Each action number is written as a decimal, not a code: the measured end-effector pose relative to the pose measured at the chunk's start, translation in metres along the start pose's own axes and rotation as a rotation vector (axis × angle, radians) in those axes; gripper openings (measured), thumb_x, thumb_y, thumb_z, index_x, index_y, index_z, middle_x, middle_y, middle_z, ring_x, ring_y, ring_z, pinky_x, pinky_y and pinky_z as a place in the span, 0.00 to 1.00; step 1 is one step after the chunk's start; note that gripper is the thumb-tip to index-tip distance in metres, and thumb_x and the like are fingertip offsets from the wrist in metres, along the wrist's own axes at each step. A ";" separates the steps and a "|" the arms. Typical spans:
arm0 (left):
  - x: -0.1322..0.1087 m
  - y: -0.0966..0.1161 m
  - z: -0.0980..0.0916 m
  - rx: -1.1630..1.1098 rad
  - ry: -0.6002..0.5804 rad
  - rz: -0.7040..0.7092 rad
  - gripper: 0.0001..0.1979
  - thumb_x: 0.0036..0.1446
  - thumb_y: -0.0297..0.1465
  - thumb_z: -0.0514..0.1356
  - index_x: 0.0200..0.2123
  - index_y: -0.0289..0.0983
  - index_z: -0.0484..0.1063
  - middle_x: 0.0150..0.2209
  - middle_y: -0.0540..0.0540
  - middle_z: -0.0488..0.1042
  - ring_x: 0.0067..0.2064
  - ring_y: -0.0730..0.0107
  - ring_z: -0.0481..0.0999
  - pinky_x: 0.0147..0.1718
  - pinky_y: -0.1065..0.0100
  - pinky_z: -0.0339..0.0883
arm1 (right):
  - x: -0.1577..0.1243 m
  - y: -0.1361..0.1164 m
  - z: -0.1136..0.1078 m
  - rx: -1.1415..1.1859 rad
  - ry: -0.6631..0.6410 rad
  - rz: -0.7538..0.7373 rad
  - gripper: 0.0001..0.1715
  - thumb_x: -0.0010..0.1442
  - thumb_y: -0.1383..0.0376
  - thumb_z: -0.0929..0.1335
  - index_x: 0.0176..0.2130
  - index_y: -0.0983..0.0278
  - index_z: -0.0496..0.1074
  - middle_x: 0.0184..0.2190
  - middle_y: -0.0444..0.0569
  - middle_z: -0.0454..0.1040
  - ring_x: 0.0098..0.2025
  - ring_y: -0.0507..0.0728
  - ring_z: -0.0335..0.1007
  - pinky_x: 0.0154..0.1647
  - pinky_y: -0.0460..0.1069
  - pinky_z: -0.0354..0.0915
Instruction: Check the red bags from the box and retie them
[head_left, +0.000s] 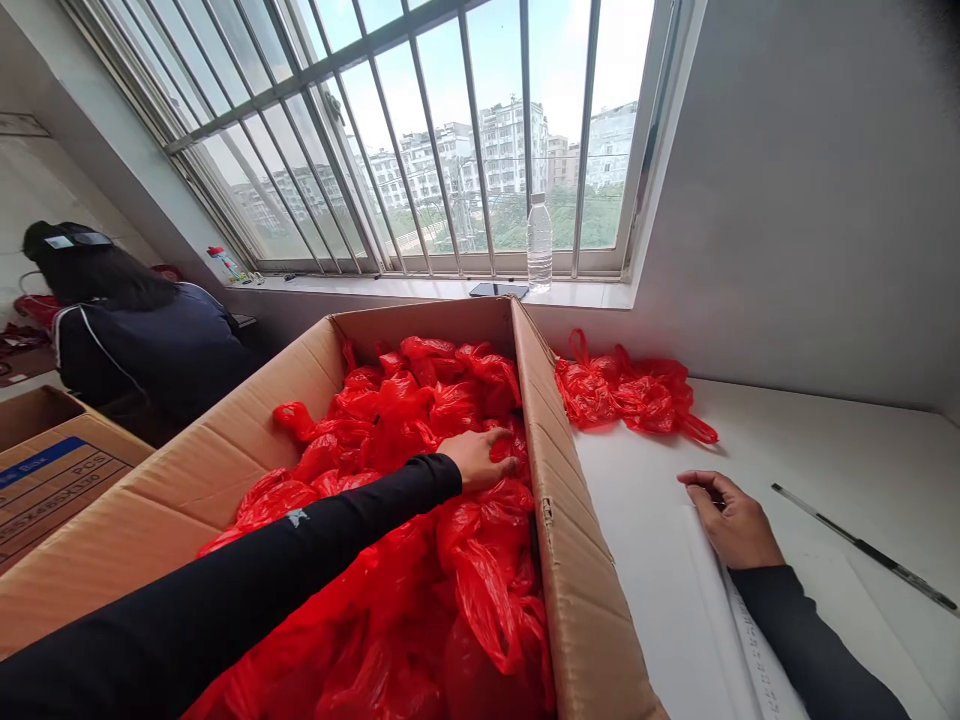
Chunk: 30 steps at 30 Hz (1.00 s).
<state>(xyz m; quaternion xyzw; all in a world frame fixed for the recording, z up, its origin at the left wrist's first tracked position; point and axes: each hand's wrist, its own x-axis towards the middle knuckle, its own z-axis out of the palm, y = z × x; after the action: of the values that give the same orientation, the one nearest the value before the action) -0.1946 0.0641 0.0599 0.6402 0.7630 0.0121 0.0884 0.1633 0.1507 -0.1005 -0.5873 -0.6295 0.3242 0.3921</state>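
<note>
A large open cardboard box (570, 520) is full of crumpled red plastic bags (420, 400). My left hand (478, 457) reaches into the box, its fingers closed into the red bags near the box's right wall. My right hand (731, 520) rests on the white table (862, 450) to the right of the box, fingers curled down on a white sheet (675, 600); nothing shows in them. A small heap of red bags (630, 392) lies on the table behind that hand.
A long thin ruler (862, 545) lies on the table at right. A water bottle (538, 243) and a dark phone (498, 290) sit on the windowsill. Another person in dark clothing (142, 340) bends over at left, beside another cardboard box (52, 470).
</note>
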 end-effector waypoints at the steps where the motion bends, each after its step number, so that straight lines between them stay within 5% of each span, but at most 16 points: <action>1: -0.001 0.000 0.006 -0.001 -0.026 0.004 0.21 0.52 0.41 0.63 0.50 0.43 0.74 0.40 0.41 0.81 0.42 0.51 0.80 0.39 0.61 0.69 | 0.000 0.001 0.000 0.002 0.001 -0.003 0.20 0.54 0.52 0.65 0.40 0.60 0.77 0.39 0.48 0.78 0.36 0.58 0.73 0.39 0.52 0.66; 5: 0.003 -0.010 0.009 -0.035 0.014 0.012 0.11 0.54 0.31 0.59 0.42 0.39 0.74 0.37 0.42 0.80 0.40 0.56 0.79 0.36 0.65 0.67 | 0.000 0.001 0.001 0.010 0.005 -0.004 0.20 0.53 0.52 0.65 0.39 0.60 0.77 0.39 0.48 0.78 0.36 0.58 0.73 0.39 0.52 0.66; 13: 0.023 -0.018 -0.048 -0.166 0.336 -0.062 0.11 0.60 0.29 0.52 0.44 0.37 0.69 0.32 0.47 0.74 0.34 0.66 0.73 0.36 0.68 0.64 | -0.001 0.000 -0.002 -0.017 0.008 0.015 0.20 0.53 0.52 0.65 0.39 0.59 0.77 0.37 0.48 0.78 0.34 0.57 0.72 0.38 0.52 0.66; 17: 0.024 -0.023 -0.060 -0.181 0.401 -0.071 0.13 0.62 0.30 0.50 0.48 0.36 0.68 0.35 0.45 0.75 0.36 0.65 0.74 0.40 0.66 0.65 | 0.001 0.003 -0.004 -0.032 0.000 0.041 0.21 0.51 0.51 0.66 0.39 0.59 0.78 0.37 0.47 0.79 0.36 0.58 0.73 0.38 0.52 0.66; 24: 0.016 -0.017 -0.045 -0.037 0.160 0.014 0.36 0.59 0.37 0.58 0.66 0.35 0.49 0.50 0.38 0.76 0.51 0.57 0.77 0.51 0.61 0.66 | 0.003 0.007 -0.005 -0.057 -0.007 0.058 0.23 0.49 0.50 0.66 0.39 0.59 0.79 0.35 0.47 0.78 0.34 0.58 0.72 0.35 0.51 0.66; 27: 0.006 -0.003 -0.042 0.069 0.095 -0.037 0.28 0.62 0.41 0.51 0.62 0.33 0.56 0.52 0.31 0.75 0.54 0.47 0.75 0.51 0.53 0.67 | 0.003 0.007 -0.005 -0.049 -0.001 0.051 0.23 0.48 0.50 0.66 0.39 0.59 0.79 0.35 0.48 0.78 0.34 0.58 0.72 0.36 0.52 0.66; 30: -0.006 0.009 -0.034 0.094 -0.108 -0.035 0.32 0.52 0.49 0.61 0.54 0.35 0.65 0.45 0.30 0.78 0.48 0.40 0.79 0.45 0.52 0.70 | 0.003 0.007 -0.006 -0.052 -0.013 0.055 0.23 0.49 0.50 0.66 0.39 0.59 0.78 0.34 0.48 0.78 0.34 0.59 0.72 0.37 0.52 0.66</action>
<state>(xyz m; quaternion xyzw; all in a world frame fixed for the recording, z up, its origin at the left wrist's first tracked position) -0.1902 0.0626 0.0948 0.6301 0.7678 -0.0600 0.0994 0.1718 0.1545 -0.1035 -0.6122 -0.6238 0.3225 0.3635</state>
